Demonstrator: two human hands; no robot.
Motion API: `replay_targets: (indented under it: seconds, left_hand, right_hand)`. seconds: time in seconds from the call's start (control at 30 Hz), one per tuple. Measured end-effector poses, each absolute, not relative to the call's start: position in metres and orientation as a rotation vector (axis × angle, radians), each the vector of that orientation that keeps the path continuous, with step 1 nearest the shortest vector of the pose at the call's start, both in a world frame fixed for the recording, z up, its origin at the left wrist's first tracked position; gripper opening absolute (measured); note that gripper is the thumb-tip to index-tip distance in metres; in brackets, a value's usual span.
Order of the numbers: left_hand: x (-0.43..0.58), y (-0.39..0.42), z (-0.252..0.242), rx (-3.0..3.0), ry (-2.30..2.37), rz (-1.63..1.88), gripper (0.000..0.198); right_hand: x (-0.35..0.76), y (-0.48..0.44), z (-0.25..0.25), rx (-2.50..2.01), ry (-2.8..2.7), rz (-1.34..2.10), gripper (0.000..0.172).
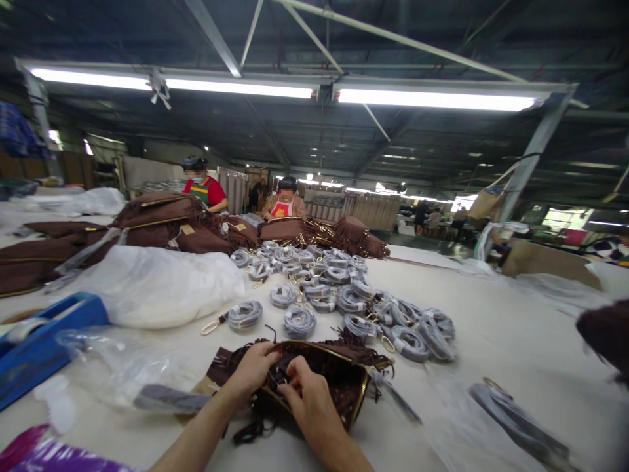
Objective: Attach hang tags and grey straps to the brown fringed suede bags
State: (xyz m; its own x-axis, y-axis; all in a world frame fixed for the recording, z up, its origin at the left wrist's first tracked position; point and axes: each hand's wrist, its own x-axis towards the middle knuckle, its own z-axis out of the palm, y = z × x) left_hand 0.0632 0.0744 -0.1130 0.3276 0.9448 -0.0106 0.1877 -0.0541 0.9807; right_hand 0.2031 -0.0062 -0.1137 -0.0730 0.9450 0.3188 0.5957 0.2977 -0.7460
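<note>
A brown fringed bag (339, 377) with a gold zip edge lies on the white table (496, 341) just in front of me. My left hand (253, 370) grips the bag's left side with curled fingers. My right hand (307, 400) pinches at the bag's opening beside it, fingers closed on a small part I cannot make out. Just behind the bag lie several coiled grey straps (299, 321) with gold clasps.
More coiled straps (344, 288) spread toward the table's middle. Piles of brown bags (162, 226) lie at the back left, with white plastic wrap (162, 282) before them. A blue bin (39, 341) sits at left. Two people (285, 200) work at the far side.
</note>
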Motion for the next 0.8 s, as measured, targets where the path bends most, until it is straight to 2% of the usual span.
replay_targets:
  seconds: [0.27, 0.4, 0.5, 0.63, 0.73, 0.8]
  left_hand:
    - [0.067, 0.078, -0.122, 1.540, 1.122, 0.931, 0.015]
    - [0.068, 0.080, -0.124, 1.566, 1.122, 0.946, 0.015]
    - [0.069, 0.078, -0.125, 1.581, 1.135, 0.949, 0.015]
    - [0.069, 0.069, -0.121, 1.600, 1.156, 0.902, 0.016]
    - [0.057, 0.071, -0.105, 1.641, 1.164, 0.798, 0.027]
    - [0.037, 0.083, -0.090, 1.782, 1.342, 0.726, 0.036]
  right_hand:
    - [0.189, -0.002, -0.105, -1.668, -2.051, 0.127, 0.018]
    - [0.181, -0.001, -0.106, -1.662, -2.029, 0.036, 0.019]
    - [0.181, 0.001, -0.110, -1.522, -1.963, 0.154, 0.022]
    - [0.192, 0.009, -0.116, -1.175, -1.722, 0.476, 0.014]
    - [0.204, 0.015, -0.121, -1.080, -1.559, 0.632, 0.016]
    - [0.207, 0.019, -0.125, -1.068, -1.511, 0.729, 0.022]
